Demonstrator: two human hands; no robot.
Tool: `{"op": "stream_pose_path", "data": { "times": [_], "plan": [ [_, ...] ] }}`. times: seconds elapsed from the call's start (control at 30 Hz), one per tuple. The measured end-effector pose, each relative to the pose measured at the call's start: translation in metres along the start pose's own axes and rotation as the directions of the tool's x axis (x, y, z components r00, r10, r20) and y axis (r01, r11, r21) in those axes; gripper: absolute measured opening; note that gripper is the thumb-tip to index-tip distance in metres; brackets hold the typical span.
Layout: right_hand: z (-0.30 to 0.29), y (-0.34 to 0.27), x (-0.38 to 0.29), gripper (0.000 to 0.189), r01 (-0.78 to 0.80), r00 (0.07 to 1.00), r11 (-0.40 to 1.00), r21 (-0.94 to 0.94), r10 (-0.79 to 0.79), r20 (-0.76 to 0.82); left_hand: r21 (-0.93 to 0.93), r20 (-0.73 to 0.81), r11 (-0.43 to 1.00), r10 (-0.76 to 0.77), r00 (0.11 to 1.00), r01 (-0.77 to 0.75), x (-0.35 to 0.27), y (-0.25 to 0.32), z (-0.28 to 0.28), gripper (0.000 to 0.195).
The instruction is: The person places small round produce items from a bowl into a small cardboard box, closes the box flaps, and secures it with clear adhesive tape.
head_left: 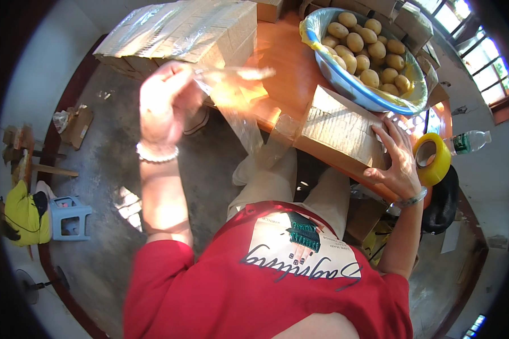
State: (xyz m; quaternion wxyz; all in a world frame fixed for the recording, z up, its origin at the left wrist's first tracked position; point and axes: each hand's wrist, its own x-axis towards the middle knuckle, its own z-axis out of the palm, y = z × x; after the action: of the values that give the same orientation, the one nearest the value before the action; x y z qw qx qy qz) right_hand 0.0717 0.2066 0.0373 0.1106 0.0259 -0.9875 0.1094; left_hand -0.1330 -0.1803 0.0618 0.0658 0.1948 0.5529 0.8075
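A small cardboard box (341, 131) lies near the edge of an orange table (280, 55). My right hand (394, 156) rests on its right end, fingers spread and thumb against the near side. Raised to the left of the box, my left hand (165, 101) pinches a strip of clear packing tape (237, 123). The strip hangs down past the table edge toward the box's left end, where a clear flap of tape sticks out. A thin blurred thing (250, 73) extends right from my left fingers; I cannot tell what it is.
A blue-rimmed basin (322, 55) of potatoes (369, 36) stands behind the box. A roll of yellow tape (439, 165) and a plastic bottle (471, 142) lie right. Taped cardboard boxes (186, 34) are stacked back left. A person in yellow (27, 212) is by a blue stool (70, 218).
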Motion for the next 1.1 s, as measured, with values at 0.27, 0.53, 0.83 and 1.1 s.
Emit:
{"op": "stream_pose_path", "data": {
  "times": [0.27, 0.53, 0.83, 1.1],
  "plan": [
    [-0.005, 0.002, -0.003, 0.091, 0.014, 0.999, 0.99, -0.142, -0.007, 0.048, -0.228, 0.048, 0.973, -0.019, 0.999, 0.029, -0.016, -0.025, 0.009, 0.014],
    [-0.013, -0.049, -0.014, 0.068, -0.005, 0.993, 0.944, -0.329, -0.033, -0.11, -0.253, 0.077, 0.967, -0.009, 0.997, 0.029, -0.021, -0.028, 0.014, 0.014],
    [-0.03, -0.128, 0.026, 0.058, 0.4, 0.864, 0.9, 0.172, -0.309, -0.398, -0.324, 0.11, 0.946, 0.032, 0.993, 0.005, -0.051, -0.005, 0.047, 0.009],
    [-0.003, -0.145, 0.083, 0.016, 0.535, 0.752, 0.844, 0.049, -0.448, -0.484, 0.119, 0.311, 0.991, -0.1, 0.945, 0.065, -0.065, 0.011, 0.078, 0.018]
  ]
}}
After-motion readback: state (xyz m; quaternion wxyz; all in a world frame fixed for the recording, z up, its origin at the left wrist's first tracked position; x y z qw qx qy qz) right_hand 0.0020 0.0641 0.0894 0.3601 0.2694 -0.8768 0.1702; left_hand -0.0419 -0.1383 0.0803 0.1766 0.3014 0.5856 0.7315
